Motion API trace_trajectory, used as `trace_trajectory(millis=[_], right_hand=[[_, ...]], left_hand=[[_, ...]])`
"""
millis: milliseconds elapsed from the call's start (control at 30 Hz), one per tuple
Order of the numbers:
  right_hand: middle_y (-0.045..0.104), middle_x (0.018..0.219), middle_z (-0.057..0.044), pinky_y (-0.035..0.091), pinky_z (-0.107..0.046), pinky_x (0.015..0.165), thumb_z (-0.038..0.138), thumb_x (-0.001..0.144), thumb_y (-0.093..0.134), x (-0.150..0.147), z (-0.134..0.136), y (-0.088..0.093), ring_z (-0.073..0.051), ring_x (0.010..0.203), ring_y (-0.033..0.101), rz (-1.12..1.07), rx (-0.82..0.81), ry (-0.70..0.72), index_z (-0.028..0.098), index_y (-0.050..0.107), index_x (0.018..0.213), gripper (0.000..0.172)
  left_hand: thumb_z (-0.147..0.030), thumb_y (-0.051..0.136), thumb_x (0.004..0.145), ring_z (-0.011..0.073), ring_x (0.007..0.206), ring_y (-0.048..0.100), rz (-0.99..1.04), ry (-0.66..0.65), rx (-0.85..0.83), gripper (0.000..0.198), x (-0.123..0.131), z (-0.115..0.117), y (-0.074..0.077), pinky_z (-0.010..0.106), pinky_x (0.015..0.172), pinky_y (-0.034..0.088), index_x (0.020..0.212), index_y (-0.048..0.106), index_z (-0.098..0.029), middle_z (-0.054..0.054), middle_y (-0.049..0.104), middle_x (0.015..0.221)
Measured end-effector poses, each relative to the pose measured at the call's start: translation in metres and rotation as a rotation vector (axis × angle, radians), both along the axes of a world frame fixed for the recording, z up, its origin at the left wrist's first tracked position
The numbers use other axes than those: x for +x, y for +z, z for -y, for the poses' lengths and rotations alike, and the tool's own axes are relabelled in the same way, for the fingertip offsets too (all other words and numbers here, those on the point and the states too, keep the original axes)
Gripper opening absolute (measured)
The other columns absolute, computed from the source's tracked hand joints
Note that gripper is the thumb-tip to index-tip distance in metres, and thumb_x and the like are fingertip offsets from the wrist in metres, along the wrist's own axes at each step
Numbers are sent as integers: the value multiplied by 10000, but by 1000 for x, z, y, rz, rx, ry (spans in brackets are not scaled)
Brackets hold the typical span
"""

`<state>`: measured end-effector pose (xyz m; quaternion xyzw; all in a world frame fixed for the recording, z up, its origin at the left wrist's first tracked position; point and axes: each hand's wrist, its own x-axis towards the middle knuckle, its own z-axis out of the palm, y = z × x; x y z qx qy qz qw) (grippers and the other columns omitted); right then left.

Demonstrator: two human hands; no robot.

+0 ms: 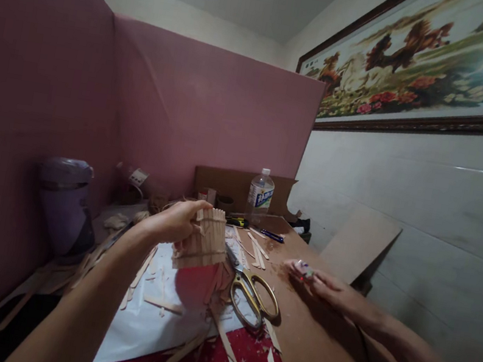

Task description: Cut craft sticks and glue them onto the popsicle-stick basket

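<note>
The left hand [182, 220] gripped a slatted wooden piece [210, 236] above the white sheet [122, 337]; the right hand [321, 284] was closed around a small, blurred gadget [302, 269] over the brown board [315, 348]. Gold-handled scissors [244, 273] lay between them, crowding the board's left edge, with loose wood strips [226, 348] scattered around. Farther back stood a clear bottle [260, 195], near a slim blue tool [273, 236].

Pale wooden-stick piece [209, 240]: sticks side by side, thin strips across, tilted, gripped in left hand [180, 220]. Small object [302, 269] in right hand [324, 286], blurred.
</note>
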<state>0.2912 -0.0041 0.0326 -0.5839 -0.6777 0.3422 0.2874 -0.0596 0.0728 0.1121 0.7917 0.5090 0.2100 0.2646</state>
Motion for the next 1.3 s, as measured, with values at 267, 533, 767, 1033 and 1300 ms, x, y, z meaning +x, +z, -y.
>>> trace_trajectory(millis=[267, 533, 767, 1033, 1300], right_hand=[[367, 487, 83, 201, -168, 363, 494, 660, 685, -87, 31, 33, -24, 385, 287, -552, -137, 1, 190, 364, 626, 444], [370, 385, 63, 181, -196, 303, 485, 788, 502, -147, 10, 25, -43, 297, 278, -499, -73, 128, 182, 440, 548, 391], [369, 416, 58, 209, -206, 335, 486, 782, 505, -149, 1, 15, -56, 346, 293, -470, -6, 117, 184, 442, 562, 378], [381, 435, 46, 201, -213, 337, 477, 770, 521, -155, 0, 17, -56, 356, 298, -485, -28, 135, 186, 423, 560, 372], [361, 435, 57, 198, -218, 354, 445, 772, 520, -153, -4, 14, -55, 361, 289, -506, -17, 136, 192, 398, 568, 347]], left_hand=[[-117, 531, 744, 88, 389, 525, 12, 5, 9, 588, 0, -1, -1, 171, 360, 415, 1302, 359, -185, -27, 522, 613], [-129, 532, 738, 66, 390, 496, -2, 20, 50, 577, 2, -3, -5, 172, 348, 398, 1289, 381, -208, 12, 559, 751], [-137, 522, 728, 69, 420, 492, -24, -2, 72, 584, 2, -4, -5, 186, 378, 402, 1292, 386, -202, 41, 586, 827], [-150, 539, 711, 74, 489, 495, -34, 5, 101, 595, 2, -4, -4, 165, 388, 383, 1290, 412, -190, 59, 586, 875], [-144, 538, 720, 54, 428, 470, -32, -6, 95, 580, 2, -5, -6, 159, 367, 366, 1282, 404, -192, 41, 573, 827]])
